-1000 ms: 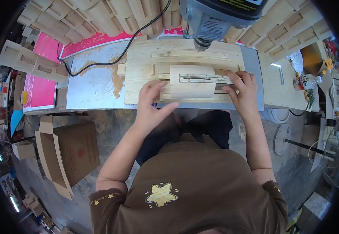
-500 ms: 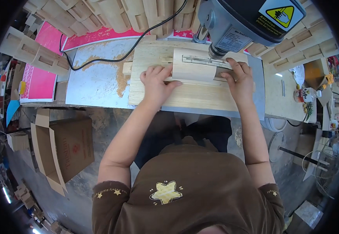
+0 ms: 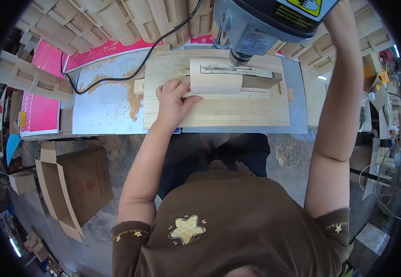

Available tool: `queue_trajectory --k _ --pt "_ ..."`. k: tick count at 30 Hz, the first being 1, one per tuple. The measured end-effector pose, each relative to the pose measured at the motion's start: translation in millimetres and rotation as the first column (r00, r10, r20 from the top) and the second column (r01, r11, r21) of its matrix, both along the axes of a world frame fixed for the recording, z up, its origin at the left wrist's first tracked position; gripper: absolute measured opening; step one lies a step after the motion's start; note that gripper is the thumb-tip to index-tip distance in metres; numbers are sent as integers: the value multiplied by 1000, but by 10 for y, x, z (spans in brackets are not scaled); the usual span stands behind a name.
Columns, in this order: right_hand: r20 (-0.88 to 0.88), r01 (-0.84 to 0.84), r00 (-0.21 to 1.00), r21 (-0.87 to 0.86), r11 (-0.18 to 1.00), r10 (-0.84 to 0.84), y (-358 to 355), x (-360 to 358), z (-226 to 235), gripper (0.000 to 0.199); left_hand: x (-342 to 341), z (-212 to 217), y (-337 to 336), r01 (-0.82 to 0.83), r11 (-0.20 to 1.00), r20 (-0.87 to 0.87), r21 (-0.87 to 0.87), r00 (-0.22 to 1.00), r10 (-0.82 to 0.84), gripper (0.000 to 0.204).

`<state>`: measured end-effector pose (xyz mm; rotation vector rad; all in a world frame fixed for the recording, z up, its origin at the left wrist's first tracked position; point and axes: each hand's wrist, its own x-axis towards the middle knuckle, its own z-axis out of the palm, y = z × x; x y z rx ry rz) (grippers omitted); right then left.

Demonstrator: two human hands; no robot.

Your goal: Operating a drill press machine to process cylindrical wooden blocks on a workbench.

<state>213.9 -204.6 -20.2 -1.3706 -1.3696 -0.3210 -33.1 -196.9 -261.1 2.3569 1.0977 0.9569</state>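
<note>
A pale, curved wooden piece [image 3: 215,84] lies in a wooden jig on a flat board [image 3: 237,113]. Along its upper face runs a narrow slot, and a grey flat part [image 3: 261,81] shows at its right end. My left hand [image 3: 173,97] grips the piece's left end, fingers curled against it and thumb along the lower edge. Just above the slot is the chuck [image 3: 239,58] of a drill press [image 3: 260,23]. My right hand [image 3: 341,18] is raised at the top right beside the machine's head; its fingers are out of sight.
Stacks of similar wooden pieces [image 3: 140,23] line the bench's back. A black cable [image 3: 113,80] crosses the grey bench top [image 3: 101,104], where sawdust [image 3: 136,99] lies. An open cardboard box [image 3: 83,184] stands on the floor at left.
My right hand has let go of the wooden piece's right end and gone up to the drill press's right side. My left hand keeps its hold. The whole view has shifted slightly.
</note>
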Motion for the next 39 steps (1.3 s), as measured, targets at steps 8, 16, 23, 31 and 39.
queue_trajectory --k 8,16,23,31,39 --pt "180 105 981 -170 980 -74 -693 -38 -116 19 -5 -12 0 -5 1000 5 -7 1000 5 47" --pt "105 -9 994 -74 997 17 -1010 -224 -986 5 7 -23 10 -13 1000 -34 -12 999 13 45" --pt "124 -68 990 30 997 64 -781 -118 -1608 12 7 19 -4 -20 1000 -30 -9 999 20 46" --pt "46 6 999 -48 999 -4 -840 -90 -520 16 88 -15 -69 -68 997 -40 38 997 70 50" --pt "-241 -242 957 -366 898 160 172 605 331 30 426 40 -206 -71 997 -44 -42 997 69 49"
